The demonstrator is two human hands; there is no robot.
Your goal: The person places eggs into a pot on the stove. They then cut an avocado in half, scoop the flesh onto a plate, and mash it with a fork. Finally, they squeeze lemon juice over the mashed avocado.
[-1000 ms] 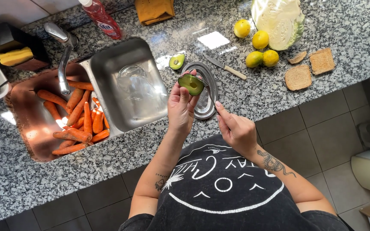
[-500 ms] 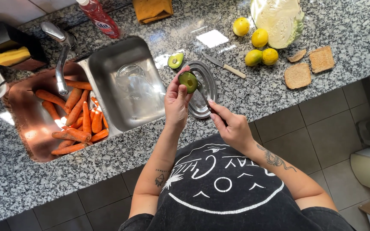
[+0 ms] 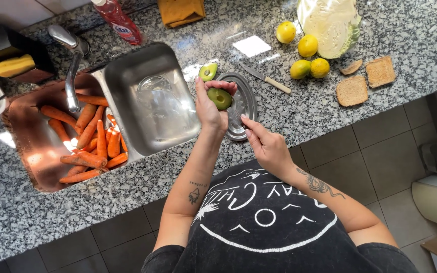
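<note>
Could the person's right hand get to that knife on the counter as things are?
Probably yes. The right hand looks empty, and the knife lies in the open beyond the metal plate, with nothing on top of it and only bare counter between.

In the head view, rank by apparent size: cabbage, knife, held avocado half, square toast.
1. Cabbage, largest.
2. Knife, longest but thin.
3. Square toast.
4. Avocado half in left hand, partly covered and nearer the camera, so its rank against toast is unsure.
</note>
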